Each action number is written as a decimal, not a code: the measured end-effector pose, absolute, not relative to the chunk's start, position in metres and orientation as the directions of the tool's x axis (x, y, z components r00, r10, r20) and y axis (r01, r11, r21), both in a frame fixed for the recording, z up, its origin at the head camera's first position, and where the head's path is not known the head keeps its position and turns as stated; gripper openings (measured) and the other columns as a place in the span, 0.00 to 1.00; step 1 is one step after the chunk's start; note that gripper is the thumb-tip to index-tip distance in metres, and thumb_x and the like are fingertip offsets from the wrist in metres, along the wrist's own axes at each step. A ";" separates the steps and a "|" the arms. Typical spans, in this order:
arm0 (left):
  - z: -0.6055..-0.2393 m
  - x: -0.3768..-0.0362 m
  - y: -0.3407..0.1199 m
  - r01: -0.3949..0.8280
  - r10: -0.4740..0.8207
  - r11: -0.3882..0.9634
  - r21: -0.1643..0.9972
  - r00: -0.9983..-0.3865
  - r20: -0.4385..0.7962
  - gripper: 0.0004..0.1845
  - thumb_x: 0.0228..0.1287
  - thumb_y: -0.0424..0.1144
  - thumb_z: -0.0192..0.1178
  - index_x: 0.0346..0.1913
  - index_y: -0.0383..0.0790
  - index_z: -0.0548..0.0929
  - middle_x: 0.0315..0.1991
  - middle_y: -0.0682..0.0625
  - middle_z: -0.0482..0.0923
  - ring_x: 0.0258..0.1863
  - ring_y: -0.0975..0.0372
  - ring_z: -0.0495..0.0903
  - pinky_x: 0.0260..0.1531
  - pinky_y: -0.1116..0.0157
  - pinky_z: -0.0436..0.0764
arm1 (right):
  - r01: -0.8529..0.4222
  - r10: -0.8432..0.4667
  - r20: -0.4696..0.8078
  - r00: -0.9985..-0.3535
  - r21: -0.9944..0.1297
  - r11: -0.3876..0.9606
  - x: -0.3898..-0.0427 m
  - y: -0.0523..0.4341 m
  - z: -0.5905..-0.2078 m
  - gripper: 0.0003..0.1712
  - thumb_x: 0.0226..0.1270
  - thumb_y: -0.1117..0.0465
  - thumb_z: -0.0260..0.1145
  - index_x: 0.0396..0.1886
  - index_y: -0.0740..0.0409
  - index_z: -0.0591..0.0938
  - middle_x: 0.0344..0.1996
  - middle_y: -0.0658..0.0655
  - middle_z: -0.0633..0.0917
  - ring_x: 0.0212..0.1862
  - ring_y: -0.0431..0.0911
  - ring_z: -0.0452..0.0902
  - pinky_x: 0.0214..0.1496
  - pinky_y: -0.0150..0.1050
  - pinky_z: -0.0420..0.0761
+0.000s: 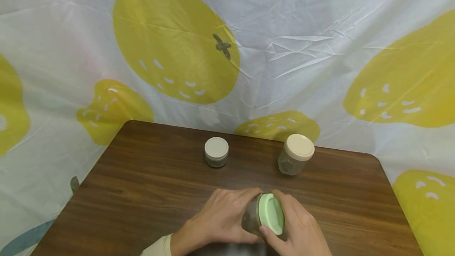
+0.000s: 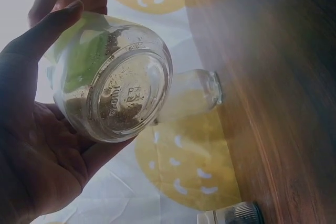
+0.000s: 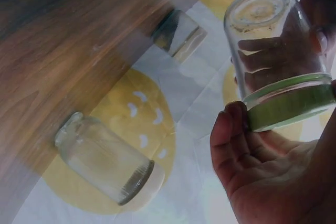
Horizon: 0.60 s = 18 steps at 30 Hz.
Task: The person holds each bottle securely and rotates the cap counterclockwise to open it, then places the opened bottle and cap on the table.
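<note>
A glass jar [image 1: 250, 217] with a light green lid [image 1: 273, 213] is held tilted above the near part of the table. My left hand [image 1: 226, 217] curls round the glass body. On the lid's rim, the fingers and thumb of my right hand [image 1: 303, 224] have a grip. Seen in the left wrist view, the jar's round base [image 2: 126, 98] bears raised lettering and brown specks; whether these lie inside or out, I cannot tell. The right wrist view shows the green lid [image 3: 291, 107] seated on the jar's mouth, fingers along its edge.
Toward the back of the brown wooden table [image 1: 149, 185] stands a short jar with a white lid [image 1: 216, 151]. A taller glass jar with a cream lid [image 1: 296, 155] stands to its right. Behind the table hangs a lemon-print cloth [image 1: 298, 62].
</note>
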State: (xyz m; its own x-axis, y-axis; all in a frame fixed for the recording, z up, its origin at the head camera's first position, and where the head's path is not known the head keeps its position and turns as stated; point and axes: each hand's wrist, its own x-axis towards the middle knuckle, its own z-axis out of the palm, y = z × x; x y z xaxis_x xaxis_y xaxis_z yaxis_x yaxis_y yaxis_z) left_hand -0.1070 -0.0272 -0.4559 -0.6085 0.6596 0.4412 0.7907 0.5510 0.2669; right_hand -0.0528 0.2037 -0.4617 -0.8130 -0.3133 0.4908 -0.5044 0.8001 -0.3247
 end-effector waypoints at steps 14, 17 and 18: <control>-0.451 -0.108 -0.029 0.786 0.678 0.561 0.258 -0.616 0.402 0.50 0.38 0.74 0.79 0.64 0.53 0.78 0.52 0.62 0.88 0.39 0.72 0.87 0.31 0.74 0.83 | -0.603 -0.395 0.528 -0.752 -0.308 0.736 -0.054 0.209 -0.469 0.59 0.55 0.41 0.79 0.83 0.55 0.64 0.58 0.45 0.80 0.49 0.33 0.76 0.48 0.28 0.79; -0.450 -0.108 -0.029 0.789 0.678 0.562 0.248 -0.611 0.409 0.49 0.38 0.72 0.79 0.64 0.53 0.78 0.50 0.63 0.88 0.37 0.72 0.87 0.30 0.74 0.83 | -0.608 -0.399 0.512 -0.761 -0.349 0.713 -0.053 0.209 -0.470 0.64 0.53 0.42 0.81 0.84 0.57 0.60 0.64 0.47 0.79 0.54 0.36 0.78 0.55 0.28 0.79; -0.450 -0.108 -0.029 0.790 0.678 0.562 0.246 -0.610 0.411 0.48 0.39 0.72 0.79 0.64 0.53 0.78 0.49 0.63 0.88 0.36 0.72 0.86 0.29 0.74 0.82 | -0.602 -0.392 0.505 -0.769 -0.365 0.710 -0.053 0.209 -0.470 0.65 0.53 0.41 0.82 0.84 0.57 0.59 0.65 0.48 0.78 0.56 0.37 0.79 0.58 0.28 0.78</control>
